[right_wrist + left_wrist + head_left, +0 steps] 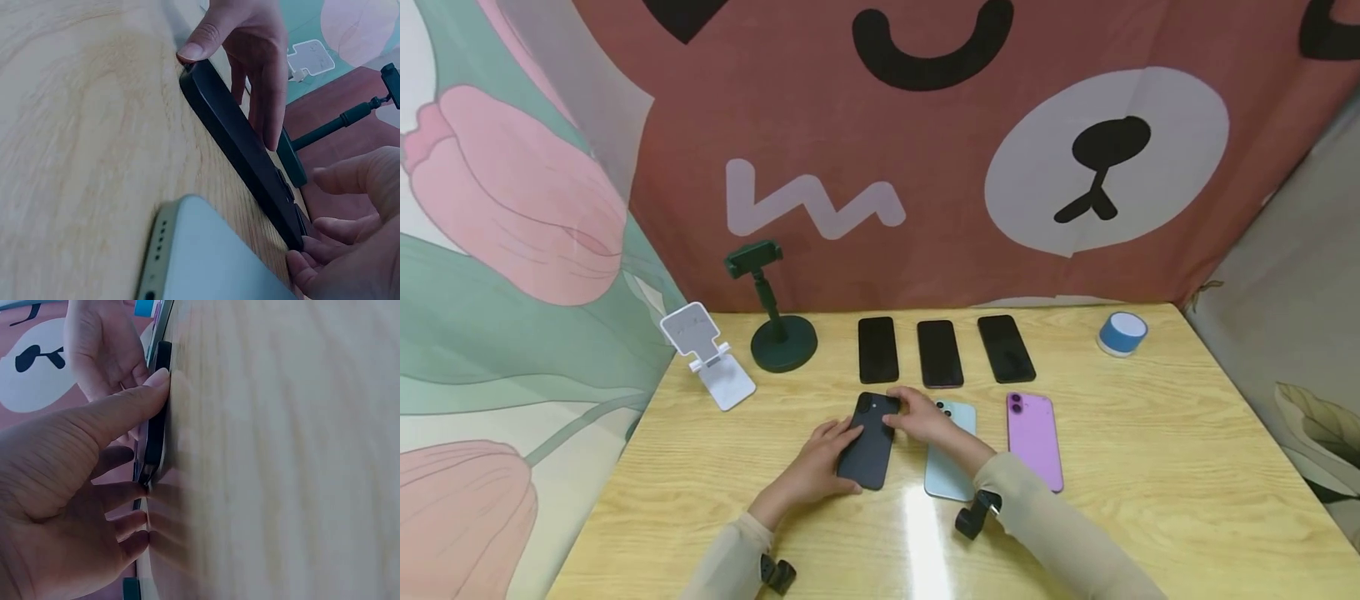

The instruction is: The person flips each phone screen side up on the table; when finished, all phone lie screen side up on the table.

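A black smartphone [871, 454] lies at the middle of the wooden table, its back and camera bump facing up. My left hand [815, 467] holds it from the left, the thumb [140, 406] at its bottom end and the fingers along its left side. At the upper right corner my right hand [921, 417] grips the same phone. In the right wrist view both hands touch opposite ends of the black phone [231, 137]. A pale blue smartphone [946, 467] lies back up under my right wrist, partly hidden by it.
A purple phone [1037, 442] lies farther right. Behind stand three dark phones, screens up: left [877, 350], middle [939, 354], right [1006, 348]. A white stand [726, 379] and a green stand [784, 342] are at the left. A blue-white cylinder [1122, 335] sits back right.
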Motion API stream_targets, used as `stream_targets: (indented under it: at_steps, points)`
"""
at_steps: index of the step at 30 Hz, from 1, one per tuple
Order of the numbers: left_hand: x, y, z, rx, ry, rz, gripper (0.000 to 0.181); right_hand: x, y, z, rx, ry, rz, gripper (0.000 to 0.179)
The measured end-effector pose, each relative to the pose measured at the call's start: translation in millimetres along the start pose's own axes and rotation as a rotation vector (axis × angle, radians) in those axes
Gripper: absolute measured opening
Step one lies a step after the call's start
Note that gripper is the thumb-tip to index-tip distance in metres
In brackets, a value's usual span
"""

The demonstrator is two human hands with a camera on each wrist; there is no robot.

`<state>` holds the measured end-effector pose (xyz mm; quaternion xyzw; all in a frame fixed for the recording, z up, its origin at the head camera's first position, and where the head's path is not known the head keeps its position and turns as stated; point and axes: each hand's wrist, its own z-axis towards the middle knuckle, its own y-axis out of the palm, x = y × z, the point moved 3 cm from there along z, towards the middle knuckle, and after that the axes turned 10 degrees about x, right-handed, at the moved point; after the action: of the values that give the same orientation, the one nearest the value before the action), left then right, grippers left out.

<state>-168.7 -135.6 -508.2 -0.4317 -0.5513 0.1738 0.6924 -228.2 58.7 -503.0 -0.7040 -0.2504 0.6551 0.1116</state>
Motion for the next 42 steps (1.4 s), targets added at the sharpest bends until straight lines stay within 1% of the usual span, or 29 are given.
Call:
stream_targets:
  at_steps: [2, 5, 6, 9, 12, 13, 15, 18, 21, 24, 26, 28, 33, 37, 42]
  points:
    - [0.5, -0.2, 0.1, 0.004, 0.008, 0.006, 0.085, -0.2, 0.3, 0.5, 0.012, 0.018, 0.019, 0.046]
    - [0.6, -0.1, -0.5, 0.018, 0.03, 0.017, 0.085, -0.2, -0.3, 0.3, 0.032, 0.031, 0.094, 0.042]
    - [0.6, 0.0, -0.6, 0.022, 0.037, 0.02, 0.085, -4.9, -2.9, -2.5, 0.033, 0.041, 0.125, 0.041]
    - [-0.6, 1.2, -0.5, 0.033, 0.056, 0.025, 0.085, -3.1, -4.2, 0.2, 0.043, 0.048, 0.215, 0.038]
    - [-0.5, 2.1, -0.3, 0.034, 0.073, 0.027, 0.085, -0.4, -4.5, 2.7, 0.055, 0.063, 0.239, 0.036]
    - [0.2, 2.3, 0.0, 0.034, 0.08, 0.023, 0.085, 5.8, -2.5, 6.1, 0.067, 0.066, 0.242, 0.035]
    - [1.8, 2.7, 0.5, 0.03, 0.093, 0.015, 0.085, 8.2, -2.7, 5.8, 0.086, 0.085, 0.254, 0.035]
    - [3.1, 3.8, 1.2, 0.013, 0.097, 0.01, 0.084, 11.9, -4.0, 5.4, 0.125, 0.126, 0.318, 0.038]
    - [3.0, 4.7, 1.1, -0.001, 0.089, 0.011, 0.085, 14.4, -5.2, 5.9, 0.127, 0.149, 0.398, 0.036]
    - [2.6, 4.5, 0.3, -0.001, 0.086, 0.008, 0.085, 13.9, -6.6, 6.4, 0.096, 0.148, 0.446, 0.027]
    - [2.8, 3.7, -0.3, -0.001, 0.082, 0.003, 0.085, 12.7, -7.5, 6.1, 0.076, 0.152, 0.463, 0.023]
    - [3.1, 3.0, -0.7, -0.001, 0.08, -0.004, 0.084, 11.5, -8.7, 5.8, 0.072, 0.147, 0.47, 0.022]
    - [4.7, 2.0, -1.3, -0.007, 0.075, -0.014, 0.081, 10.5, -11.7, 6.8, 0.088, 0.174, 0.509, 0.024]
    - [6.7, 1.5, -2.2, -0.016, 0.065, -0.028, 0.079, 7.4, -14.0, 6.8, 0.089, 0.185, 0.505, 0.024]
    - [10.7, 1.7, -2.6, -0.053, 0.027, -0.053, 0.08, 3.6, -15.4, 6.1, 0.076, 0.187, 0.5, 0.025]
